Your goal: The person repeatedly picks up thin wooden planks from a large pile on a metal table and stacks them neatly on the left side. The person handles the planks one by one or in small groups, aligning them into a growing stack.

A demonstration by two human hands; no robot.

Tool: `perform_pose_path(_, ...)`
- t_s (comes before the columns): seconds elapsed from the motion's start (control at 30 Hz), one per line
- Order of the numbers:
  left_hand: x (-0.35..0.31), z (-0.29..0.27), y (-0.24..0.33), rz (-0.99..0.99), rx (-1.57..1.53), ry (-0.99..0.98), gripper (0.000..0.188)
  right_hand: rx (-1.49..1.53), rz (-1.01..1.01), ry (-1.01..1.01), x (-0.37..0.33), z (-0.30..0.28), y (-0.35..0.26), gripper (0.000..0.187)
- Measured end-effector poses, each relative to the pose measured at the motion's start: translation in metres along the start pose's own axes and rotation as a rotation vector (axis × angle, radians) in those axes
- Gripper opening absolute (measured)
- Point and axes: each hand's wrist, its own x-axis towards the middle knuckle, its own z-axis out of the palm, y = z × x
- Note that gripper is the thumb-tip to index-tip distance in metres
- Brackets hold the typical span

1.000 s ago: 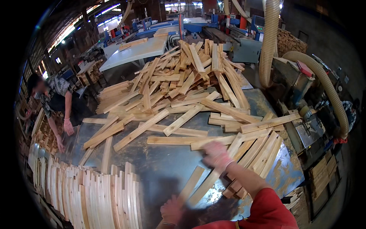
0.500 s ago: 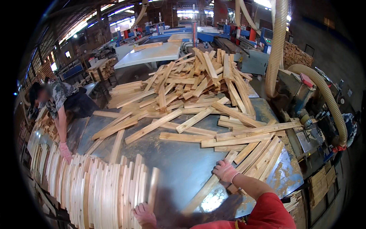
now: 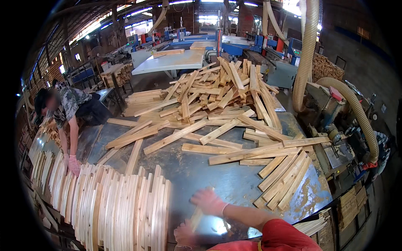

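Note:
My right hand (image 3: 209, 202), in a pinkish glove and blurred by motion, grips a pale wooden strip (image 3: 196, 220) above the metal table. My left hand (image 3: 184, 234), gloved alike, is close to the strip's lower end; its fingers are smeared, so I cannot tell whether they close on it. Left of my left hand stands a long row of wooden strips (image 3: 125, 209), packed on edge side by side. Several loose strips (image 3: 287, 180) lie fanned out to the right of my right hand.
A large heap of wooden strips (image 3: 222, 90) covers the far part of the metal table (image 3: 197, 171). At the left, another person's gloved hands (image 3: 73, 165) rest on the row. A ribbed hose (image 3: 306, 54) and a machine (image 3: 335, 138) stand at the right.
My right hand has moved left and nearer, drawing a strip away from the fanned ones. My left hand has moved right, off the strip now standing at the row's end. The co-worker's second hand shows.

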Motion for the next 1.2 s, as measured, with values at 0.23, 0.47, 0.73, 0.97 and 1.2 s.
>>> perform_pose_path(0.23, -0.011, -0.016, -0.023, 0.007, 0.206, 0.297, 0.062, -0.244, 0.682, -0.212, -0.024, -0.093, 0.194, 0.090)
perform_pose_path(0.47, -0.006, -0.017, -0.074, -0.178, 0.132, 0.393, 0.079, 0.035, 0.572, -0.664, -0.053, -0.065, 0.186, 0.073)
perform_pose_path(0.73, -0.010, -0.025, -0.065, -0.144, 0.153, 0.357, 0.083, 0.172, 0.468, -0.517, -0.091, -0.050, 0.123, 0.065)
perform_pose_path(0.97, -0.035, -0.042, -0.014, 0.265, -0.306, 0.425, 0.091, 0.569, 0.797, -0.175, -0.139, -0.044, 0.032, 0.075)
perform_pose_path(1.2, -0.005, -0.087, 0.054, -0.018, -0.639, 0.211, 0.063, 1.223, 0.660, -0.072, -0.091, -0.035, -0.112, 0.078)
